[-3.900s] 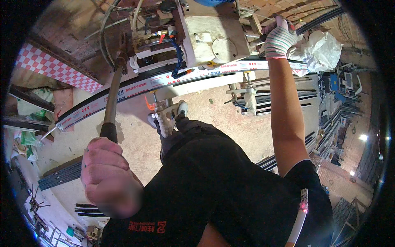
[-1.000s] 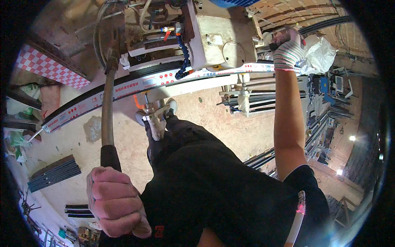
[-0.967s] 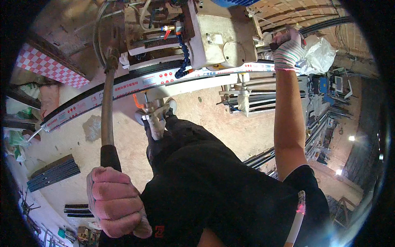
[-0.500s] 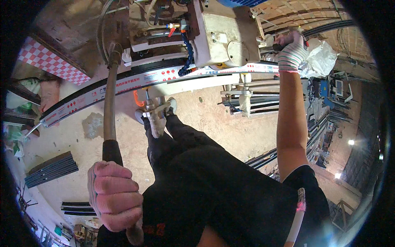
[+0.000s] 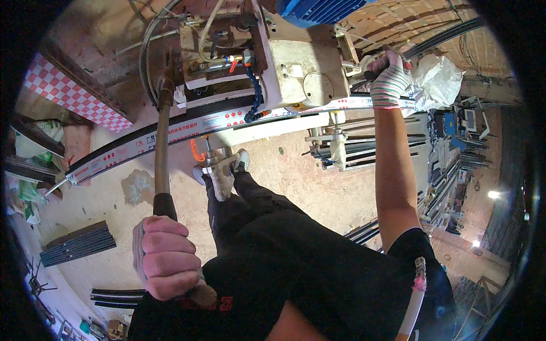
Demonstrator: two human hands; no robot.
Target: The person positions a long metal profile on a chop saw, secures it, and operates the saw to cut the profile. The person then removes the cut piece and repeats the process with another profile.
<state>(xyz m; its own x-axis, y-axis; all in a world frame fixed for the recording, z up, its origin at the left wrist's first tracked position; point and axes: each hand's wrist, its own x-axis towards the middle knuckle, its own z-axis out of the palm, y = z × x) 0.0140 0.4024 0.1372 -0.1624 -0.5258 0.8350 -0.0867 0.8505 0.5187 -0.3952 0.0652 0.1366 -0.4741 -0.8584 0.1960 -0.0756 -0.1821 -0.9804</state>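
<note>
A pink-palmed knit glove covers my left hand (image 5: 168,258), closed round the black grip of a long metal lever (image 5: 162,142) that runs up to the machine's left side. My right hand (image 5: 390,79), in a striped white glove, is wrapped round a dark handle (image 5: 372,74) on the machine's right; its fingers are partly hidden. Between the hands stands the machine's pale metal housing (image 5: 310,71). Beneath it lies a long profile (image 5: 199,124) covered with printed protective film. Clamps stand along its near side, one clamp (image 5: 219,170) close to my feet.
A blue ribbed motor (image 5: 324,10) tops the machine, and a blue segmented hose (image 5: 253,94) bends down to the profile. Dark profile bundles (image 5: 78,241) lie on the floor at left. Crumpled clear plastic (image 5: 438,82) hangs beyond my right hand. What looks like a lit cigarette (image 5: 414,307) shows up close.
My view has shifted a little, with more of the blue motor showing. In the picture, my left hand and the lever sit slightly higher and further right. Both hands keep their holds.
</note>
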